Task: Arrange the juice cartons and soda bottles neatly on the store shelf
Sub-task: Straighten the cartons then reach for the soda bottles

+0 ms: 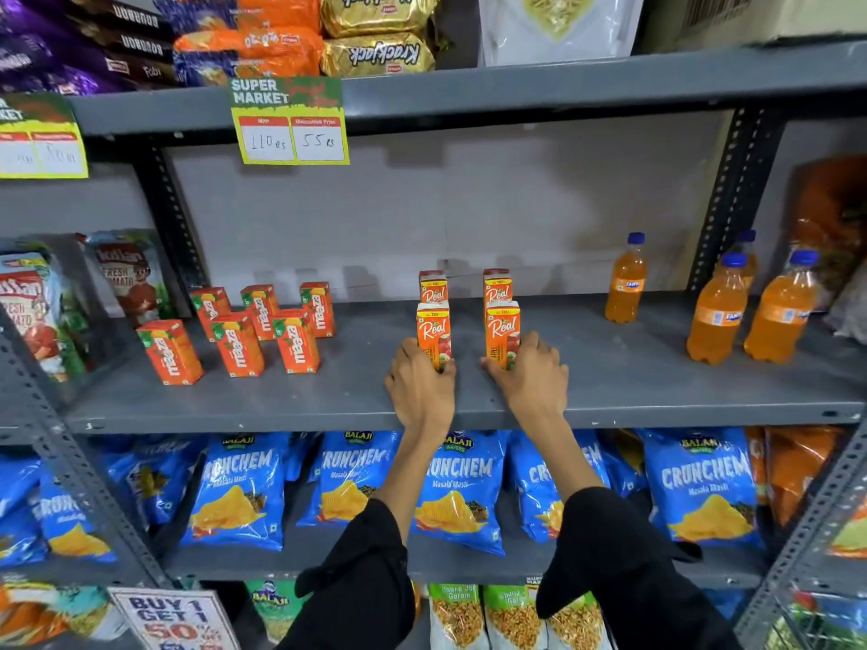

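Note:
On the grey middle shelf [328, 405] my left hand [420, 391] grips the base of an upright orange Real juice carton [433, 328]. My right hand [530, 377] grips a second Real carton [503, 328] beside it. Behind each stands another Real carton, one at the left rear [432, 287] and one at the right rear [497, 286]. Several orange Maaza cartons [239, 337] stand in loose rows to the left. Orange soda bottles with blue caps stand at the right: one apart [626, 281], the others grouped [718, 312] near the upright.
Blue Crunchem chip bags [457, 490] fill the shelf below. Ketchup pouches [33, 312] sit at the far left. A yellow price tag [291, 122] hangs from the upper shelf, which holds biscuit packs [375, 53]. Bare shelf lies between the Real cartons and the bottles.

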`<state>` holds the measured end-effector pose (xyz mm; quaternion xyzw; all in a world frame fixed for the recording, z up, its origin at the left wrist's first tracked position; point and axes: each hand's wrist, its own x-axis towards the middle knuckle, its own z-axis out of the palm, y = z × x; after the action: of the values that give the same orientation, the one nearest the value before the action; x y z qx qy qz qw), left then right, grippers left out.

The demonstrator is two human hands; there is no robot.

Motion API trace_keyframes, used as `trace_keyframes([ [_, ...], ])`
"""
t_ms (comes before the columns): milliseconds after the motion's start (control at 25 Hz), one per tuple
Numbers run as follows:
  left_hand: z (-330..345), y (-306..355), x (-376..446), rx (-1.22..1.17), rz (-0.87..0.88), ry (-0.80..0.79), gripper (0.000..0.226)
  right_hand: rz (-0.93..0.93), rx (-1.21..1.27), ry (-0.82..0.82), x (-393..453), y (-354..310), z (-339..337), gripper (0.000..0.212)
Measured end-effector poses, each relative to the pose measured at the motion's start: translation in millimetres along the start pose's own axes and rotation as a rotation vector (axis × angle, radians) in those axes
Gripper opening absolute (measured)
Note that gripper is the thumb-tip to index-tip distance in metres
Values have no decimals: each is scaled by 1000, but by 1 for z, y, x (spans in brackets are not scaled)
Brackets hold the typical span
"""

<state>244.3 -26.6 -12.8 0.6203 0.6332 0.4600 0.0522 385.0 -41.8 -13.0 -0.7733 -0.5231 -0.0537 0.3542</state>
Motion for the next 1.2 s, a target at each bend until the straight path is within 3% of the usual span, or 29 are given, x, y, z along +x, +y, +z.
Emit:
trace_keyframes([
  [520,5,-4,1,-16,14,-27,53,14,-74,-22,3,-3,0,74],
  [640,5,-5,0,-46,-18,-55,77,44,34,-43,1,2,-5,86],
  [720,-3,-7,-9,-150,-69,-16,94,58,257,-58,-3,9,-13,92],
  [800,-7,-5,-27,-357,-73,108,83,49,473,-4,-7,27,-27,86],
  [920,-3,25,-66,-636,1,193,44,12,517,160,-3,75,-54,63],
  [1080,27,90,-94,-757,128,-61,12,-1,351,339,15,147,-90,61],
  [1200,68,142,-95,-814,133,-289,17,31,210,258,38,195,-112,78],
])
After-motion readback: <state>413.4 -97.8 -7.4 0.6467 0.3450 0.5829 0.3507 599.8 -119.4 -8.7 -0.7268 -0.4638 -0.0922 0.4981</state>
